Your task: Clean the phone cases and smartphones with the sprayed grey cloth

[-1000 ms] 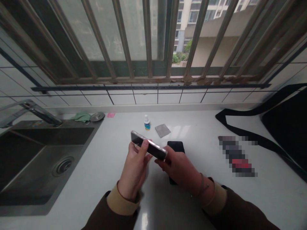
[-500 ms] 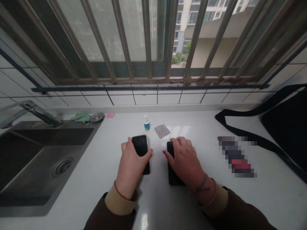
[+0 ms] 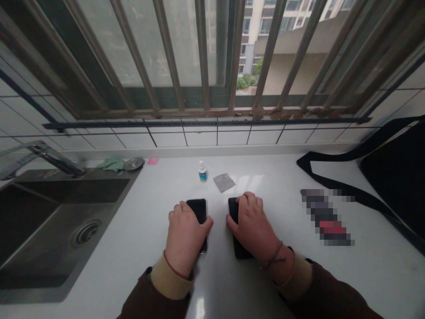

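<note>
Black left phone [image 3: 200, 211] and right phone [image 3: 240, 250] both lie flat on the white countertop [image 3: 372, 283], side by side, the left hand [image 3: 186, 235] and right hand [image 3: 253, 230] each cupped closely over one, a small bottle [image 3: 202, 172] standing untouched beyond

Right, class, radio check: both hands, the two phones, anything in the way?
Left hand clasping one black phone, right hand clasping another black phone. Both flat on the white counter. Small bottle and grey cloth beyond.
</note>
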Motion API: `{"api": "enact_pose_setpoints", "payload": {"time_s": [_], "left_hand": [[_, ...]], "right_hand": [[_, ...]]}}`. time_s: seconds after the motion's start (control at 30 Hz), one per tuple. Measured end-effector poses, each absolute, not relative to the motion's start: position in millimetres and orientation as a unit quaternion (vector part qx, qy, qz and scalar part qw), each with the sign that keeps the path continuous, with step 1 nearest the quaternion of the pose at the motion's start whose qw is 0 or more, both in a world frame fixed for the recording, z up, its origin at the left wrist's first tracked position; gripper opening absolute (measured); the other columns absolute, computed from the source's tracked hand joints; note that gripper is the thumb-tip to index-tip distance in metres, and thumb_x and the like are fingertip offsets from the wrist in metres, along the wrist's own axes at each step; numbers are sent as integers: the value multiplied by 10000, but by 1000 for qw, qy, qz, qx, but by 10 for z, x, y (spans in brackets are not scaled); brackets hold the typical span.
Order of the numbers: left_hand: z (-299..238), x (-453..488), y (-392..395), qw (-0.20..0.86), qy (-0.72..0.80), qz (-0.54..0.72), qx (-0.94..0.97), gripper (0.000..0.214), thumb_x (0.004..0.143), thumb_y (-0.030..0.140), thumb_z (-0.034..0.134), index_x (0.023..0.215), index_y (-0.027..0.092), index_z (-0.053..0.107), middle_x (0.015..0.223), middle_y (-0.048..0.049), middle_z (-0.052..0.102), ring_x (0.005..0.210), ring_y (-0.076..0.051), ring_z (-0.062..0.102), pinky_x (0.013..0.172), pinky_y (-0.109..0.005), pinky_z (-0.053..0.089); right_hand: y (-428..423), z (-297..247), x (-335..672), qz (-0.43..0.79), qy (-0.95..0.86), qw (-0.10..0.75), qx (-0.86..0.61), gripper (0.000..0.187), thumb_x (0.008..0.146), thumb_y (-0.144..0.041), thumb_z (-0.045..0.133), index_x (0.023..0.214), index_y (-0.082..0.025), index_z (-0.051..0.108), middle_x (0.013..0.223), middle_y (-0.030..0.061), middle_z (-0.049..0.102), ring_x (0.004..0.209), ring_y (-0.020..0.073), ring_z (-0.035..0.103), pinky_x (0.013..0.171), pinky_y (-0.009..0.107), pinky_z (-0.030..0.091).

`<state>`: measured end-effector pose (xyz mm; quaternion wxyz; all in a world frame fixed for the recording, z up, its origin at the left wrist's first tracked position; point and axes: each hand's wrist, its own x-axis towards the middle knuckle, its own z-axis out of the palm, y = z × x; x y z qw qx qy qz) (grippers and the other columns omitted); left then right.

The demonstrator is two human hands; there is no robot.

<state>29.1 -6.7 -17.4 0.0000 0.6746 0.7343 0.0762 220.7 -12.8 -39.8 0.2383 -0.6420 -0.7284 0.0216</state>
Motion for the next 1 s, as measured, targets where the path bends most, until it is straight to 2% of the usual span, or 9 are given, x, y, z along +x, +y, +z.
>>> {"api": "enact_pose_setpoints", "payload": {"time_s": [0.23, 0.33, 0.47, 0.6, 0.83, 1.0], "left_hand": [[-188, 348, -115, 15, 728, 77, 681, 633, 914, 502, 668, 1253, -31, 632, 1106, -226, 625, 1064, -397, 623, 984, -487, 511], [-207, 349, -134, 15, 725, 79, 684, 664, 929, 502, 665, 1284, -57, 617, 1128, -237, 616, 1078, -399, 613, 998, -490, 509], [-236, 337, -150, 7, 719, 85, 689, 652, 950, 532, 649, 1285, -26, 624, 1134, -232, 616, 1079, -393, 605, 990, -491, 509], [-232, 334, -148, 9, 719, 82, 690, 648, 950, 538, 650, 1276, -22, 630, 1128, -228, 617, 1072, -392, 605, 994, -494, 504], [-174, 357, -145, 20, 727, 62, 684, 655, 964, 535, 660, 1291, -32, 622, 1146, -227, 618, 1092, -385, 609, 1000, -473, 505], [-160, 356, -149, 25, 726, 54, 685, 686, 973, 538, 666, 1316, -53, 609, 1186, -244, 613, 1105, -389, 609, 1027, -472, 495]], "right_hand": [[-145, -401, 2097, 18, -740, 247, -625, 345, 898, -287, 727, 1184, -147, 594, 1253, 206, 571, 1178, 382, 530, 1055, 539, 500], [-150, -425, 2098, 8, -740, 243, -627, 352, 908, -309, 726, 1196, -161, 588, 1277, 214, 575, 1181, 390, 539, 1025, 548, 512], [-148, -439, 2122, 4, -734, 236, -637, 373, 951, -387, 726, 1223, -175, 585, 1310, 224, 583, 1176, 397, 554, 968, 548, 531], [-137, -422, 2143, 4, -733, 232, -639, 387, 973, -411, 724, 1244, -172, 586, 1290, 214, 603, 1196, 400, 560, 980, 546, 526], [-114, -391, 2167, 3, -734, 244, -634, 374, 1005, -421, 690, 1266, -169, 596, 1256, 186, 628, 1177, 367, 577, 987, 514, 514], [-19, -283, 2191, 11, -736, 237, -634, 288, 1037, -384, 657, 1234, -178, 619, 1179, 152, 677, 1102, 327, 608, 943, 456, 502]]}}
